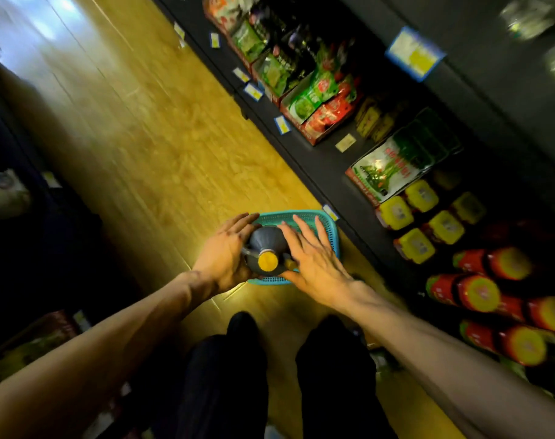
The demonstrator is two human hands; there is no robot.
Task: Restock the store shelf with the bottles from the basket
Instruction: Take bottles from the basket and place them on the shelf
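A dark bottle point(265, 245) with a yellow cap stands upright over the teal plastic basket point(328, 228) on the floor. My left hand point(224, 251) presses against the bottle's left side. My right hand point(314, 255) lies against its right side with fingers spread. Both hands clasp the bottle between them. The basket's inside is mostly hidden by the bottle and my hands. The dark store shelf point(317, 166) runs along the right of the aisle.
The shelf holds snack bags point(314, 96), yellow-lidded jars point(422, 213) and red bottles with yellow caps point(482, 293). Price tags line its edge. The wooden floor point(136, 137) stretches ahead. My dark shoes and legs point(241, 343) stand just behind the basket. Another dark shelf stands at left.
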